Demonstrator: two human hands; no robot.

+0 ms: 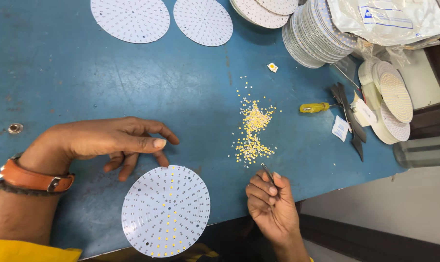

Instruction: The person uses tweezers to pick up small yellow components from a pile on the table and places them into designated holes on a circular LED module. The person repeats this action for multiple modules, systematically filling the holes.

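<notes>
A person's right hand (273, 204) pinches tweezers (268, 173) beside a heap of tiny yellow chips (251, 131) on the blue counter (84, 82); the left hand (118, 140), fingers spread, hovers above a round white board (165, 211) at the counter's near edge. Only a few rows hold chips; most spots remain bare.

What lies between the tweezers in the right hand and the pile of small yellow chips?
Nothing visible: the tweezers in the right hand point at the chip pile across bare blue table.
</notes>
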